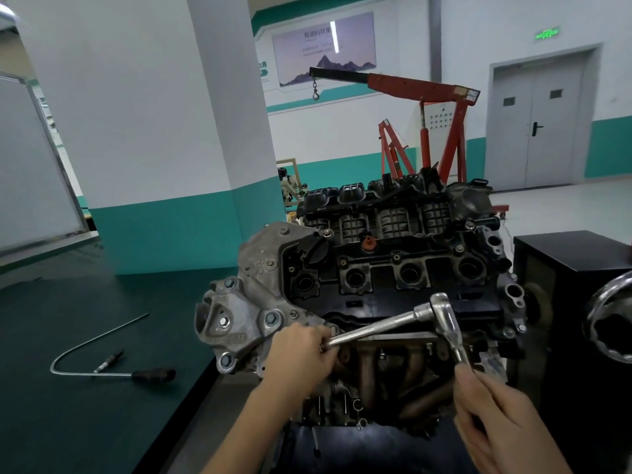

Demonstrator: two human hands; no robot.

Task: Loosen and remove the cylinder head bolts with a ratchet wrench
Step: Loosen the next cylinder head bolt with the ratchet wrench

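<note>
An engine (393,275) with a black cylinder head cover and grey timing cover stands in front of me. A chrome ratchet wrench (439,309) hangs over its near side, above the rusty exhaust manifold (386,364). My left hand (302,354) grips the end of the long shiny bar that runs left from the ratchet head. My right hand (496,415) holds the lower end of the other chrome bar, which slopes down to the right. Small bolts (396,257) dot the cover; the one under the socket is hidden.
A dark green workbench (68,336) lies to the left with a bent metal rod with a black handle (102,367) on it. A black cabinet (574,285) and a chrome handwheel (612,323) stand at the right. A red engine hoist (427,107) is behind.
</note>
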